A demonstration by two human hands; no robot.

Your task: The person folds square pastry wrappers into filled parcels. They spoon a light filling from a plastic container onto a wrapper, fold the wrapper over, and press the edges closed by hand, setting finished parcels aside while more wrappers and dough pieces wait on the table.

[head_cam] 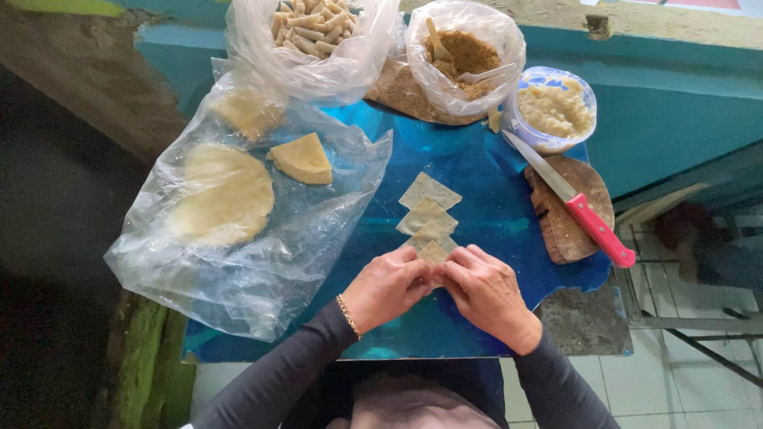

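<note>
Your left hand (387, 286) and your right hand (486, 292) meet at about 6 o'clock on the blue sheet (493, 183). Both hands are pinching the nearest dough square (434, 254), with fingertips closed on its lower edge. The hands touch each other there.

This dough square looks thin, pale yellow and flat, with pointy corners. I think it is very light and soft, and it may bend or tear if you pull hard. It may stick a bit to your fingers. Hold it gently by the edges or corners, not in the middle.

More dough squares (429, 202) lie in a row from your hands toward 12 o'clock, each one overlapping the next a little.

At 9 o'clock a big clear plastic bag (238, 262) holds round dough sheets (222, 195), and a cut wedge of dough (302, 159) sits on top. At 11 o'clock a bag holds rolled sticks (314, 24). At 12 o'clock a bag holds brown crumbly filling (469, 56) with a spoon in it. At 1 o'clock a small tub of pale mash (555, 107) stands. At 3 o'clock a knife with a pink handle (600, 230) lies across a wooden board (568, 230).
</note>
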